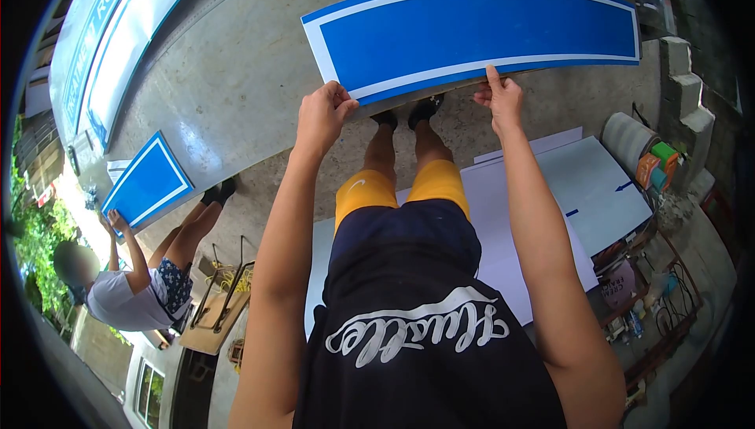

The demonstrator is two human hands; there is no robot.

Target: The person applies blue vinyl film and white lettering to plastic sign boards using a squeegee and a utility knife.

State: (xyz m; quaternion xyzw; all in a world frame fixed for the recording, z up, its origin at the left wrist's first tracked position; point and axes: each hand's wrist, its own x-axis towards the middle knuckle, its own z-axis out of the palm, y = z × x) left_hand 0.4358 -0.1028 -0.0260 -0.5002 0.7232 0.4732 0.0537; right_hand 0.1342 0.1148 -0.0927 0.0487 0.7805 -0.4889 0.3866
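A long blue sign panel point(480, 32) with a white border strip lies on a grey metal table point(259, 51). Its near edge reaches to the table's rim. At the panel's near left corner, my left hand point(321, 117) is closed, its fingertips pinching the edge. Farther right along that same near edge is my right hand point(503, 100), with its thumb on the white border and its fingers curled below the rim. What the fingertips do underneath is partly hidden.
On the left, a person point(130, 295) handles a smaller blue panel point(153, 181) at the table's edge. A lettered sign point(98, 44) lies at the far left. White sheets point(582, 185) are behind my right arm, near a cluttered rack point(653, 295). Concrete blocks point(684, 83) stand at right.
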